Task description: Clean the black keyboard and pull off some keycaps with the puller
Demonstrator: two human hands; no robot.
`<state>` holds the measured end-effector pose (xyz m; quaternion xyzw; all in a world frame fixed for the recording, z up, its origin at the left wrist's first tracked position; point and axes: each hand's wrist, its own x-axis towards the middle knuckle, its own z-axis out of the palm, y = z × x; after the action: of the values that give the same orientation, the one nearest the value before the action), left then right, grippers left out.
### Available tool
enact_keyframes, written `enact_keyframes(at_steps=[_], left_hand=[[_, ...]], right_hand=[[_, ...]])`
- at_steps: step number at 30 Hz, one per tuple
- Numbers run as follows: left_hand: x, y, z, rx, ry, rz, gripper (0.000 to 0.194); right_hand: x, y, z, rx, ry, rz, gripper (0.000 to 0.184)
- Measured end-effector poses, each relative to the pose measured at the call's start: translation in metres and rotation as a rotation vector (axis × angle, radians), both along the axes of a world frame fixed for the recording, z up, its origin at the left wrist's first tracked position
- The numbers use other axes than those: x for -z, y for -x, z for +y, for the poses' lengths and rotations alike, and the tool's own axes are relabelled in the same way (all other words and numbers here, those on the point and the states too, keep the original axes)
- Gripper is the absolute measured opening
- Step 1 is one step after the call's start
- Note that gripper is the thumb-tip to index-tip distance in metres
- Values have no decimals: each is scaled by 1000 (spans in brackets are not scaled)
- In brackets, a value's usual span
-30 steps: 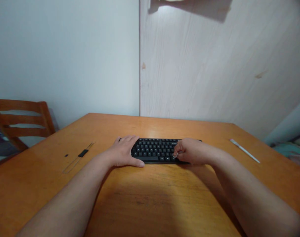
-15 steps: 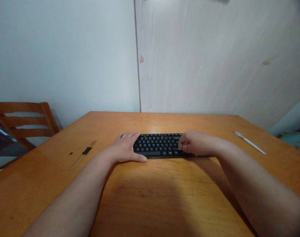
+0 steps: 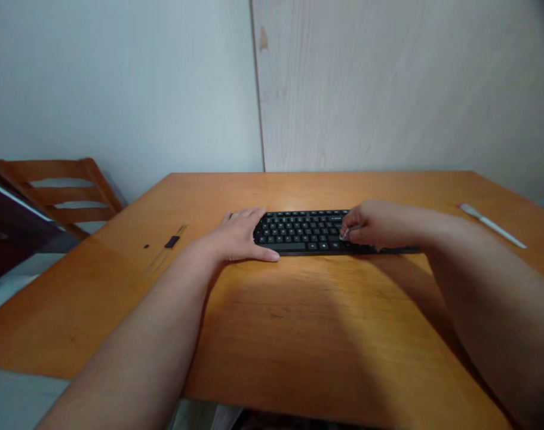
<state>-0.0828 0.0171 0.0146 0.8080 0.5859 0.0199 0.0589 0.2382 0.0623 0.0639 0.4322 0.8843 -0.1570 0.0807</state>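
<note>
Wooden tabletop (image 3: pixel 276 322) | keyboard (image 3: pixel 294 232) under fingers (image 3: pixel 351 221) | wire tool (image 3: pixel 172 242), dark piece (image 3: pixel 147 246), left of fingers | white brush (image 3: pixel 495 227), right of fingers

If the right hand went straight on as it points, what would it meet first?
The right hand would likely meet the keyboard first: it points down onto it, perhaps touching; depth is unclear.

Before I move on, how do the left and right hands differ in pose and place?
The left hand is spread, thumb held away from its fingers; the right hand is curled, fingertips drawn together, though whether they hold anything is too small to tell. The left hand covers the keyboard's left end, while the right hand is over its right part. Both are bare and at the keyboard.
</note>
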Motion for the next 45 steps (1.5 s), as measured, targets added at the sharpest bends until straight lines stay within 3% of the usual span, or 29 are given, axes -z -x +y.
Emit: enact_keyframes(at_steps=[20, 31, 35, 45], left_hand=[[3, 4, 0, -18, 10, -37, 121], [5, 2, -1, -26, -3, -28, 127], [3, 1, -2, -17, -7, -31, 127], [7, 5, 0, -27, -1, -56, 124]], right_hand=[[-3, -5, 1, 23, -7, 64, 16], [8, 36, -22, -213, -171, 266, 28], [12, 36, -22, -248, -120, 236, 27], [3, 21, -16, -118, 89, 176, 18]])
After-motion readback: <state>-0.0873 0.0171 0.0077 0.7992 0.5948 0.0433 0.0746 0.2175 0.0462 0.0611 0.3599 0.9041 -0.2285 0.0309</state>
